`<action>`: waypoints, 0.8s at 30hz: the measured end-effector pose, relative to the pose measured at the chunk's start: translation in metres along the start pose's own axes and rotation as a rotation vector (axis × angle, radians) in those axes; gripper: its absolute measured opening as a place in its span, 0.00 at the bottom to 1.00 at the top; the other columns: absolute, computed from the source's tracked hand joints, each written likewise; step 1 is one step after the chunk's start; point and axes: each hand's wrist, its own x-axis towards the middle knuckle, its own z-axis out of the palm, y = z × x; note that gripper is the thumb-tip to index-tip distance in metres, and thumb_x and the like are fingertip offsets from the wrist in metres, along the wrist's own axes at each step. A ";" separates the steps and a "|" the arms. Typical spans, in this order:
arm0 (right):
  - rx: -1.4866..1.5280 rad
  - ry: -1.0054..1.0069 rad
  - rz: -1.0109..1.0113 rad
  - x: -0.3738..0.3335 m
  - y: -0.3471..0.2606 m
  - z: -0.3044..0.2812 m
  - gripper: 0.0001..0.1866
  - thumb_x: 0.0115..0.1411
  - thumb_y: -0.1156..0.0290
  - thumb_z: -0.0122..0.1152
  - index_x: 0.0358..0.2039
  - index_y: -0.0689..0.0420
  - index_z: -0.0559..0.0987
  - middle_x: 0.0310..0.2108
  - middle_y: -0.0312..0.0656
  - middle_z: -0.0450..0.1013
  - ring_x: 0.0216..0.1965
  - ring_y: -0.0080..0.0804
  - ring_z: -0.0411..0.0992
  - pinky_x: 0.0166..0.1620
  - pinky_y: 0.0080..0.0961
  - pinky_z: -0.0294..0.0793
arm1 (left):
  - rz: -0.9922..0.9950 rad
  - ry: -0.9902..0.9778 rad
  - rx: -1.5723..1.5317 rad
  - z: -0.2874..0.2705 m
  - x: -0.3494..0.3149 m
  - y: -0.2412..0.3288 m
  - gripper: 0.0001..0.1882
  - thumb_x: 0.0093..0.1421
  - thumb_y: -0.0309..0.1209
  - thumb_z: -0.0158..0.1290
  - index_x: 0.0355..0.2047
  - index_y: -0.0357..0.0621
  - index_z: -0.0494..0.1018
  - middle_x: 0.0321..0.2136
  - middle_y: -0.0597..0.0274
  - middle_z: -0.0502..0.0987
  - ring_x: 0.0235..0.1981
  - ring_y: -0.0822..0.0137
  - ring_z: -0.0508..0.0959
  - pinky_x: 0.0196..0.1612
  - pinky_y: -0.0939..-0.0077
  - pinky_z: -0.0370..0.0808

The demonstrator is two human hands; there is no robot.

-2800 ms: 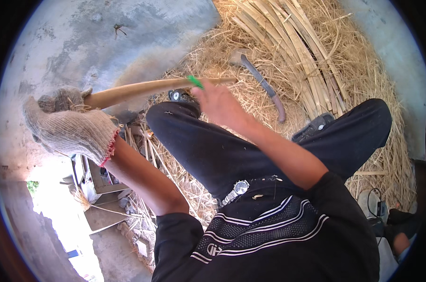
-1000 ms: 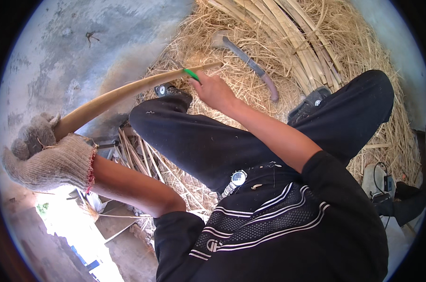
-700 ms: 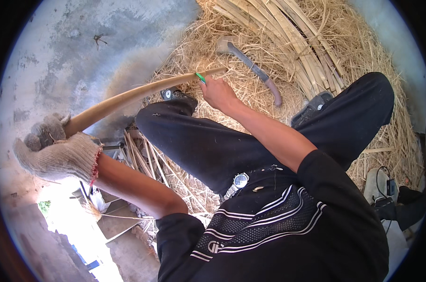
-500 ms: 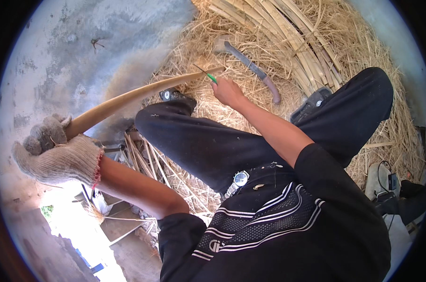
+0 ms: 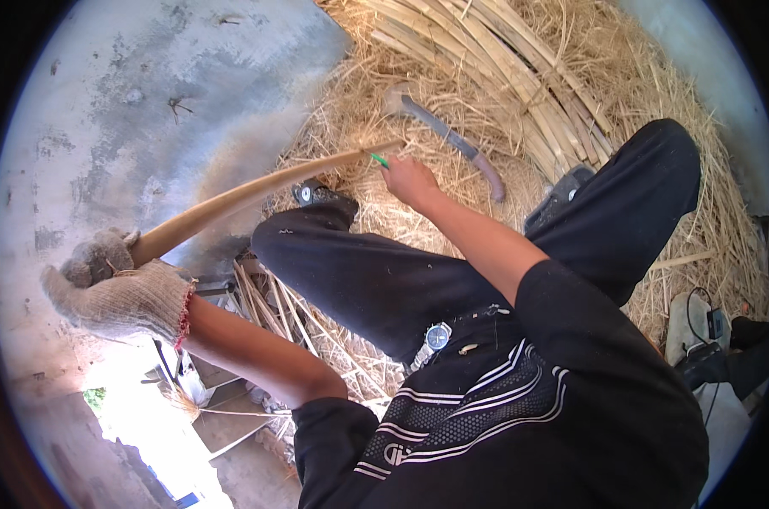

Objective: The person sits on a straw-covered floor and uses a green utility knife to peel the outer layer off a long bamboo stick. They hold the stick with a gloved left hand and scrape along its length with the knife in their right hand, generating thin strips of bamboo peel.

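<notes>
My left hand [image 5: 117, 288], in a knitted grey work glove, is closed around the near end of a long, pale, slightly curved strip [image 5: 249, 191] that looks like split bamboo. The strip slants up and right, narrowing toward its far end. My bare right hand [image 5: 410, 182] grips a slim tool with a green handle [image 5: 379, 159] beside that far end. Its thin tip overlaps the strip and is hard to make out. Beyond the right hand, a long hand tool with a dark shaft [image 5: 440, 127] and a brownish curved handle [image 5: 491, 178] lies on the shavings.
A bundle of long pale strips [image 5: 520, 76] rests on deep shavings [image 5: 656, 85] at the far right. My crossed legs in dark trousers [image 5: 342, 263] lie below the strip, with a wristwatch [image 5: 436, 338] on my lap. A grey wall [image 5: 130, 93] stands left; cabled devices [image 5: 707, 339] sit right.
My right hand has moved slightly down and right, bringing the green-handled tool against the strip's far end. The strip and my left hand have shifted a little lower in view.
</notes>
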 end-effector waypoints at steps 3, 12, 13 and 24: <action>-0.063 0.008 0.017 -0.006 -0.003 -0.018 0.18 0.66 0.59 0.44 0.44 0.61 0.73 0.30 0.58 0.75 0.37 0.54 0.76 0.42 0.48 0.75 | -0.065 -0.057 -0.113 0.000 0.005 -0.004 0.17 0.63 0.40 0.43 0.18 0.49 0.58 0.14 0.68 0.60 0.12 0.72 0.63 0.19 0.75 0.67; 0.509 0.047 -0.431 -0.120 -0.140 -0.113 0.16 0.68 0.60 0.42 0.42 0.60 0.70 0.19 0.58 0.71 0.23 0.60 0.72 0.28 0.48 0.72 | -0.123 -0.424 -0.389 -0.024 0.010 0.001 0.24 0.63 0.38 0.41 0.10 0.57 0.51 0.06 0.73 0.51 0.06 0.77 0.52 0.15 0.79 0.58; 0.453 0.050 -0.378 -0.124 -0.138 -0.110 0.15 0.68 0.61 0.43 0.42 0.61 0.70 0.17 0.57 0.70 0.21 0.60 0.71 0.26 0.48 0.71 | -0.118 -0.400 -0.378 -0.019 0.004 0.004 0.24 0.63 0.38 0.41 0.09 0.58 0.50 0.05 0.74 0.49 0.06 0.77 0.50 0.15 0.80 0.57; 0.048 0.109 -0.122 -0.075 -0.049 -0.047 0.20 0.68 0.57 0.41 0.43 0.63 0.72 0.26 0.57 0.75 0.29 0.55 0.77 0.32 0.49 0.77 | -0.093 -0.725 -0.718 -0.023 0.019 -0.012 0.27 0.66 0.41 0.41 0.09 0.60 0.49 0.05 0.76 0.50 0.05 0.79 0.47 0.09 0.81 0.49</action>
